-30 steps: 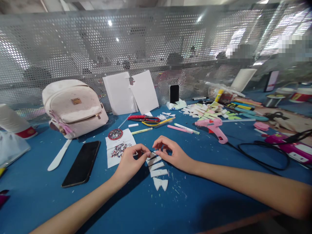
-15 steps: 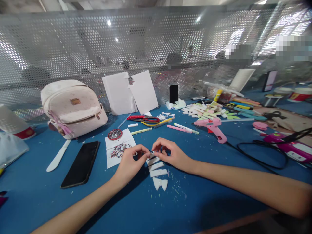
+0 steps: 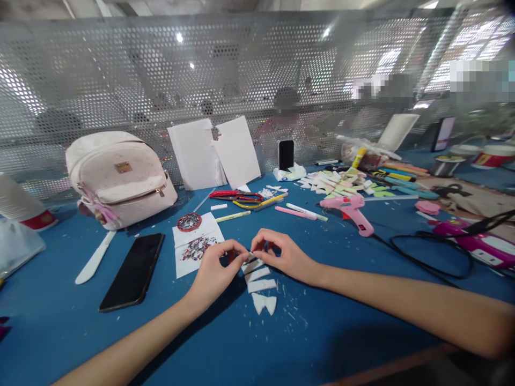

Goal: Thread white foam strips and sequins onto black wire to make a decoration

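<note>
My left hand (image 3: pixel 219 271) and my right hand (image 3: pixel 284 254) meet fingertip to fingertip near the middle of the table. Both are pinched on a small white piece (image 3: pixel 251 256), mostly hidden by the fingers. Just below it lies a row of white strips (image 3: pixel 261 285), with a notched white tail-shaped piece (image 3: pixel 264 304) at the near end. Left of the hands, a white paper (image 3: pixel 181 269) bears a heap of mixed glitter bits (image 3: pixel 197 249) and a round red-rimmed dish (image 3: pixel 189 222) of similar bits.
A black phone (image 3: pixel 132 273), a white plastic knife (image 3: pixel 95 258) and a pale backpack (image 3: pixel 123 179) are on the left. Red-handled pliers (image 3: pixel 225 194) and markers (image 3: pixel 301 213) lie beyond my hands. A pink glue gun (image 3: pixel 354 212) with a black cable rests right, near a pile of cut strips (image 3: pixel 338 183).
Almost nothing differs. My hands keep their pinch in the same place, with a slight shift of the fingertips and a small shift of the view.
</note>
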The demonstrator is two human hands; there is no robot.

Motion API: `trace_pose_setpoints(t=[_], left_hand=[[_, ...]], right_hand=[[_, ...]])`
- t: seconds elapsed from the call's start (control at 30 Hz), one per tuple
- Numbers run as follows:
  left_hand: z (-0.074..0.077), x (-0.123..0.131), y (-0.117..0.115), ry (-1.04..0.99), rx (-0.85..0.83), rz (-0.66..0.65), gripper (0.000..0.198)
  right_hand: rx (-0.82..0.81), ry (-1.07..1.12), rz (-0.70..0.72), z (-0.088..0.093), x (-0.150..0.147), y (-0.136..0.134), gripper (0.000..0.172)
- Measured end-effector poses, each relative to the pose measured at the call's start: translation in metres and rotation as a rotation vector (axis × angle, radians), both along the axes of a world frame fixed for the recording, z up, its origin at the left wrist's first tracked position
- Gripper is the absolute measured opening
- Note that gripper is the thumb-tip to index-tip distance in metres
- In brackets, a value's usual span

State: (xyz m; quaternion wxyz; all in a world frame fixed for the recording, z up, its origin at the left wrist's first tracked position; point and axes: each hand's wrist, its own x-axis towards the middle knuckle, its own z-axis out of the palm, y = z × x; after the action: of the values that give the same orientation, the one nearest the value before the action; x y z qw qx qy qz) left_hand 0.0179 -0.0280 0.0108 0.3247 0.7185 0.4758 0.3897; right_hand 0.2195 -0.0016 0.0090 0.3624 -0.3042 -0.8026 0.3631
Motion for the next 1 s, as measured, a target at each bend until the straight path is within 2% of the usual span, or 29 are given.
trace_pose_setpoints(t=[1.0], left_hand=[[-0.0018,0.0002,-0.0017,-0.025,0.000,0.009,0.015]], right_hand=[[-0.006,-0.030,0.015,-0.0050,0.0000,0.0030,0.013]])
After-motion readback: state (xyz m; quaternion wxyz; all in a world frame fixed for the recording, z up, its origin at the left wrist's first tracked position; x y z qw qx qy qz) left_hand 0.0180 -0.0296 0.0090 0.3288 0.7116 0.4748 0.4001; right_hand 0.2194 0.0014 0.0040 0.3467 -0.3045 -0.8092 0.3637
